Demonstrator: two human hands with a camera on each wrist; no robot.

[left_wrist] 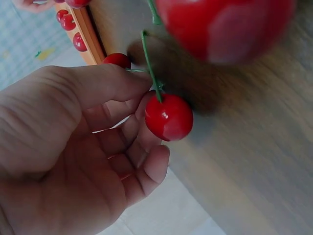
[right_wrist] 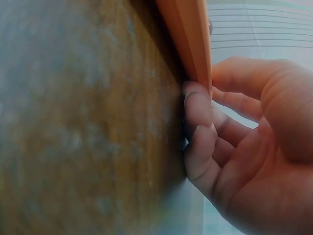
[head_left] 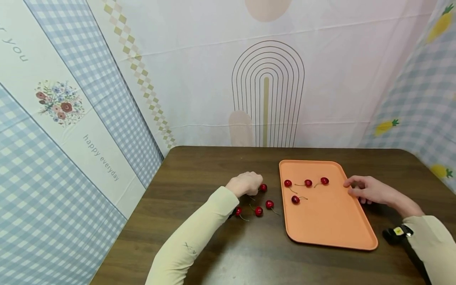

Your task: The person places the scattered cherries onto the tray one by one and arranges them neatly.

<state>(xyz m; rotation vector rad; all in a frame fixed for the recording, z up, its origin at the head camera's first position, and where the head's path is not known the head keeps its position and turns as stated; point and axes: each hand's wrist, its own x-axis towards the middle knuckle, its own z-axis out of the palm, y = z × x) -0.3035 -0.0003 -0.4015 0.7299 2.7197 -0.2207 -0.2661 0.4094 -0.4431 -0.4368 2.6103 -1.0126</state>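
Note:
My left hand [head_left: 246, 184] is low over the table, left of the orange tray [head_left: 331, 221]. In the left wrist view its thumb and forefinger meet at thin green stems, right against a red cherry [left_wrist: 168, 117]; I cannot tell which stem they pinch. Another cherry [head_left: 263, 187] lies just past the fingers. Nearby are a cherry [head_left: 269, 204], a second [head_left: 259, 211] and a third [head_left: 238, 211] by the wrist. My right hand [head_left: 372, 191] grips the tray's right rim, thumb above and fingers curled beneath, as the right wrist view shows.
Several stemmed cherries lie in the upper left part of the tray, among them one [head_left: 295, 199] below the others. The brown wooden table [head_left: 160, 237] ends at a patterned cloth backdrop [head_left: 203, 99]. A black strapped device [head_left: 397, 233] sits on the right wrist.

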